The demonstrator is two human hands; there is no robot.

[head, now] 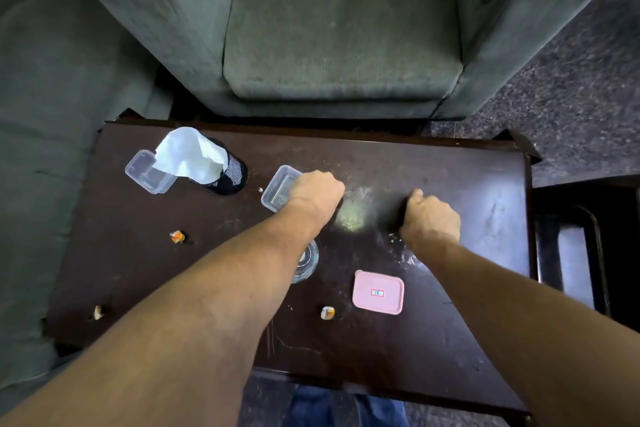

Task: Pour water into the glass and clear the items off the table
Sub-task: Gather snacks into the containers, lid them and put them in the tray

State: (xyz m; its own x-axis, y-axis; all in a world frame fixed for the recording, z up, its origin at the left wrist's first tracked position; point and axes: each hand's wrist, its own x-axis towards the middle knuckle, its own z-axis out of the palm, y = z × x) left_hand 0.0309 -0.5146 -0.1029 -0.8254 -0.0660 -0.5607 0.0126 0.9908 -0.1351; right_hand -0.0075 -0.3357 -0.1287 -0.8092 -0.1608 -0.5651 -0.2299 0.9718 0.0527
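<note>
Two bare arms reach over a dark wooden table (450, 340) set before a grey-green armchair (339, 45). The left hand (317, 192) is curled, its fingers over the right rim of a clear plastic container (278, 189) at the table's middle; whether it actually grips the rim cannot be told. The right hand (431, 218) is closed in a loose fist, knuckles down on the bare tabletop, with nothing visible in it. The glass (306, 262) stands nearer the camera, half hidden under the left forearm. A pink lid (378, 292) lies flat to the right of the glass. At the far left, a second clear container (149, 172) sits just beside a dark tissue holder (230, 175) with a white tissue (188, 154) standing up from it. Three small crumpled wrappers lie scattered: one left of centre (177, 236), one at the near left edge (98, 312), one just left of the pink lid (327, 312)
</note>
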